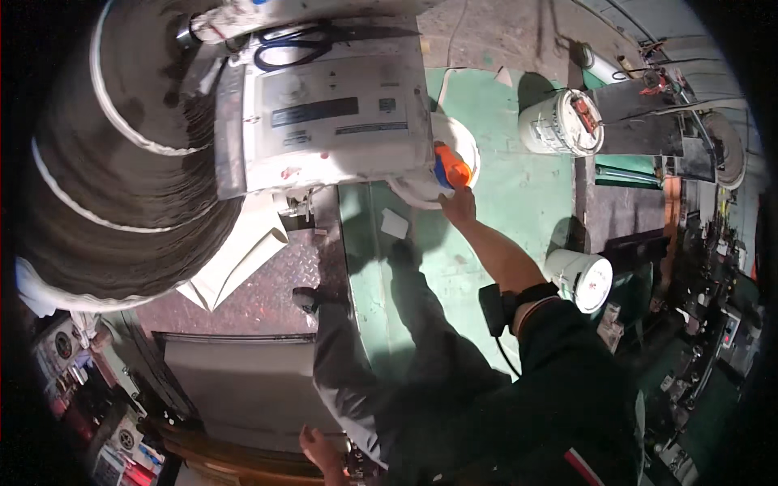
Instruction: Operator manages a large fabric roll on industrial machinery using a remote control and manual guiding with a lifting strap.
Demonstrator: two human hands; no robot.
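My right hand [459, 206] reaches forward, its fingers closed on an orange, rounded, scoop-like thing [456, 168] with a blue part [441, 172] beside it. Both are over a white round tub [466, 139] on the green floor, and the tub is partly hidden by the machine's panel. Low in the view, my left hand [321, 450] hangs beside my leg with its fingers loosely apart and nothing seen in them. A black device [492, 310] with a cable is strapped at my right wrist.
A white machine panel [340, 162] with dark-handled scissors [296, 47] on top stands ahead, next to large dark rolls [121, 206]. White buckets stand at right, one nearer [559, 266] and one farther [539, 130]. A white scrap [395, 223] lies on the floor.
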